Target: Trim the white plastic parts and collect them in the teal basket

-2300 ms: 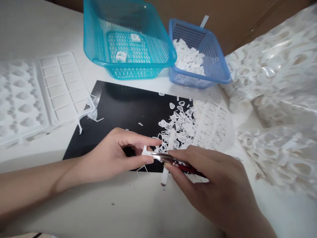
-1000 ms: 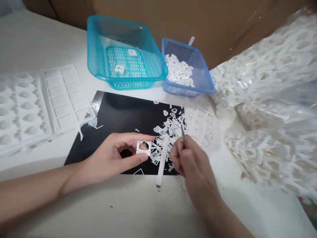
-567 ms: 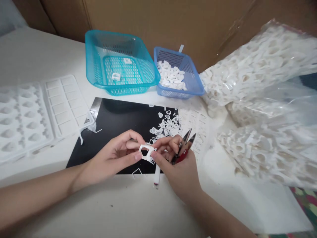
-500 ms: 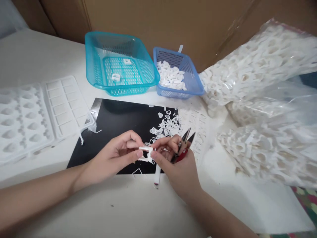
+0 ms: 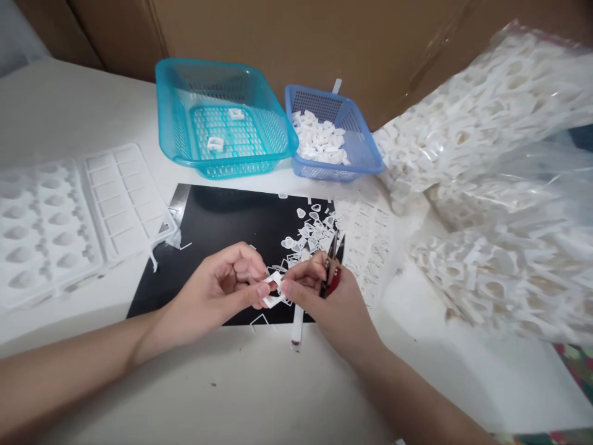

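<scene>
Between my two hands is a small white square frame point(image 5: 272, 300), tilted, above the lower part of a black mat point(image 5: 231, 213). My left hand point(image 5: 234, 278) pinches its left side between thumb and fingers. At the frame's right edge are the thumb and fingertip of my right hand point(image 5: 331, 303). That same hand also keeps a pair of red-handled snips point(image 5: 332, 272) in its palm, blades pointing up and away. Below the right fingers lies a white stick-like tool point(image 5: 297, 324) with a dark red tip. Loose white scraps point(image 5: 312, 235) are piled just beyond the right hand.
A teal basket point(image 5: 227, 162) with two white pieces stands behind the mat. Beside it, a blue basket point(image 5: 336, 173) contains many white parts. Plastic bags of white pieces point(image 5: 509, 272) fill the right side. White moulded trays point(image 5: 50, 222) lie at left.
The white frame has been turned, from nearly level to tilted between my fingers. The snips in my right hand have swung more upright, their blades closer together.
</scene>
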`<state>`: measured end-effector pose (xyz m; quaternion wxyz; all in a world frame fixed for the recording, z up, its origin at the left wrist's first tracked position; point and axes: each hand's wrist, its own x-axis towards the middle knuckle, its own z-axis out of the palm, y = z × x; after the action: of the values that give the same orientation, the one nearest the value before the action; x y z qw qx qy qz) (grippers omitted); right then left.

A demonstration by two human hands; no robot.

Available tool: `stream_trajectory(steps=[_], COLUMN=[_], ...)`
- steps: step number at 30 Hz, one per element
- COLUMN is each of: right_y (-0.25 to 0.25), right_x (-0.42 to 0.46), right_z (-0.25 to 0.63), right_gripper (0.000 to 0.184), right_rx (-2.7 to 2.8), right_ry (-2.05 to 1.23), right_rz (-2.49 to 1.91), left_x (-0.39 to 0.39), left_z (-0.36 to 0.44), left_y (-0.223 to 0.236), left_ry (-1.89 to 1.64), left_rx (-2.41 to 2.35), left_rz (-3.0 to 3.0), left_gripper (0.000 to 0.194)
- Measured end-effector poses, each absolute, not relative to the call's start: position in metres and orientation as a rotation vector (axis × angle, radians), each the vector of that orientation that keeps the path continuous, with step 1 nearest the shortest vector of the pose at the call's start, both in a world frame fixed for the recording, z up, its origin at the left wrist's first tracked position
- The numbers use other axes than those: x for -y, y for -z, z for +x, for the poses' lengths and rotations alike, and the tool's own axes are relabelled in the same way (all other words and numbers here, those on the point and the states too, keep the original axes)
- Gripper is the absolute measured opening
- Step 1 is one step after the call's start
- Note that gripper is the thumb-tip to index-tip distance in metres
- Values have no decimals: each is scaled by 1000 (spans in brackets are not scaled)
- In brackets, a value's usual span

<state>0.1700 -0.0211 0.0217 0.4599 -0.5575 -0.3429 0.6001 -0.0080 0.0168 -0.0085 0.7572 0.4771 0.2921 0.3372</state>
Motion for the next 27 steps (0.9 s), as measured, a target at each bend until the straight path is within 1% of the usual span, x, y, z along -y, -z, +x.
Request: stream_trajectory(steps=[5,9,18,27], right_y=[-24,-22,-23,-20], right_x=[17,16,14,17], right_z=[178,180,179,177], right_gripper=[58,63,60,54], right_rx=[632,525,369,327], right_ry=[-1744,-1836,-1942,-1929], right_rz=[-1295,-1250,-1216,-1188], left_x=[-16,-14,-14,-14], left_z=[-10,-13,-12,-10], left_y=[11,13,11,7], left_ry=[-729,-707,-643,-632], left_rx=[-579,-580,-556,-605], left_rz=[1084,1118,1093,1029], left_gripper=[10,15,30,27])
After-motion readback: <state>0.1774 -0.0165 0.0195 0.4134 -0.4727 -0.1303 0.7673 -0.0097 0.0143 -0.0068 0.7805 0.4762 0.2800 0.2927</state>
